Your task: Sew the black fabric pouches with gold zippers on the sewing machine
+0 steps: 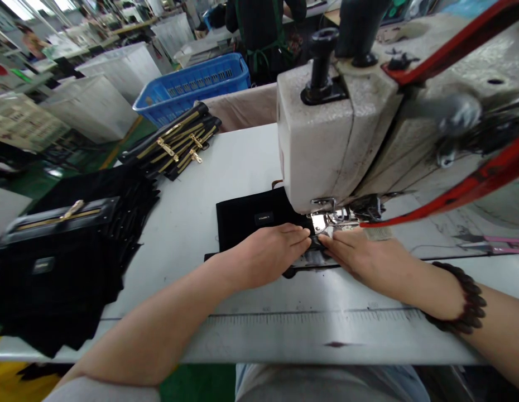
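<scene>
Under the needle area of a sewing machine [322, 139] lies a black fabric piece [238, 220] with a small label. My left hand [270, 254] rests flat on this fabric, fingers stretched toward the presser foot [320, 223]. On the other side of the foot, my right hand [368, 259] lies with its fingers extended, fingertips at the edge of the black piece. Both hands press down rather than grasp. The fabric directly beneath the fingers and the needle itself are hidden.
A stack of black fabric pieces [75, 257] lies at left, with black zipper strips [176, 145] behind it. Pink-handled scissors [502, 244] lie at right. Beyond the table are a blue basket [192, 84] and a person in dark clothing [262, 28].
</scene>
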Action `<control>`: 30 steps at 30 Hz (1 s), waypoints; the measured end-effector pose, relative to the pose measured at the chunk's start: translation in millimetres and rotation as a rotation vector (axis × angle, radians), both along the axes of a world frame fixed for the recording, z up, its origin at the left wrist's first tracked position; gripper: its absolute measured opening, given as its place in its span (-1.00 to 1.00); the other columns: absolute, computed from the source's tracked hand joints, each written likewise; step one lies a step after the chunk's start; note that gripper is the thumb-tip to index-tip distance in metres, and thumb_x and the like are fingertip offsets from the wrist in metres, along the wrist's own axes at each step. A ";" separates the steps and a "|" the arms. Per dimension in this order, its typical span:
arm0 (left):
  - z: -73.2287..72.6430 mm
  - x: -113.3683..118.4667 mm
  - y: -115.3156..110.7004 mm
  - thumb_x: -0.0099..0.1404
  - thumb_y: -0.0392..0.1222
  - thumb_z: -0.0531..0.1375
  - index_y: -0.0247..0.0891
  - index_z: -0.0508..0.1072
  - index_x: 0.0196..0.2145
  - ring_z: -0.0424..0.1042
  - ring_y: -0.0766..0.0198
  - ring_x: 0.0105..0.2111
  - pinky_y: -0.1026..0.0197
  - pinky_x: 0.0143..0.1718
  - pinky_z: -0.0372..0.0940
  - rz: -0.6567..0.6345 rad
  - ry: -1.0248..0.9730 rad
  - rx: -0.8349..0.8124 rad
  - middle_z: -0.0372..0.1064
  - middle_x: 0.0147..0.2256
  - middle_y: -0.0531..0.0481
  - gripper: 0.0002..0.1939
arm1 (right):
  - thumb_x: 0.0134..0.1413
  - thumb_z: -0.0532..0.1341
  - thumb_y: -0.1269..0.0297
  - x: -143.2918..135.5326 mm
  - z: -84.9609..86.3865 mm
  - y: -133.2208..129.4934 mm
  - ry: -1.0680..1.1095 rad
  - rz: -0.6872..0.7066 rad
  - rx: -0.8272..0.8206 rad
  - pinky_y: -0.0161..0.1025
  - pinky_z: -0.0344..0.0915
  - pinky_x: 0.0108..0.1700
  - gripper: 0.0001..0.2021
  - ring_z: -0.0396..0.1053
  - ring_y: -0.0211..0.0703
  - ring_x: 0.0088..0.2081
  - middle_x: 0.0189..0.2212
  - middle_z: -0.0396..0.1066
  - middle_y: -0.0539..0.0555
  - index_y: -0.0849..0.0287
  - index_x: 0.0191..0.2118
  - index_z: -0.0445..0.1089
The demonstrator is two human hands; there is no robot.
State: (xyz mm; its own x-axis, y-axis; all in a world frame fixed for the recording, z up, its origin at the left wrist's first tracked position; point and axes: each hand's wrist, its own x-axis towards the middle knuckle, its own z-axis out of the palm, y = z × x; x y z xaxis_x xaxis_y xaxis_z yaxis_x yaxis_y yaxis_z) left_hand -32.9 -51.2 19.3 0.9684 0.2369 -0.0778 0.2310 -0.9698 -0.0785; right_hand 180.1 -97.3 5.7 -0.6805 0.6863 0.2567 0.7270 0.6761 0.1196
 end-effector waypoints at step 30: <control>-4.7 2.4 3.1 0.26 -0.36 0.06 -0.50 0.36 -0.08 0.36 0.19 -0.06 0.19 0.02 0.28 0.046 -0.210 -0.005 0.38 -0.07 -0.19 -0.72 | 0.17 -0.01 0.44 -0.1 -2.3 6.6 0.004 -0.024 -0.037 -0.23 -0.01 -0.50 -0.79 0.28 -0.17 -0.50 -0.51 0.38 0.06 0.24 -0.26 0.37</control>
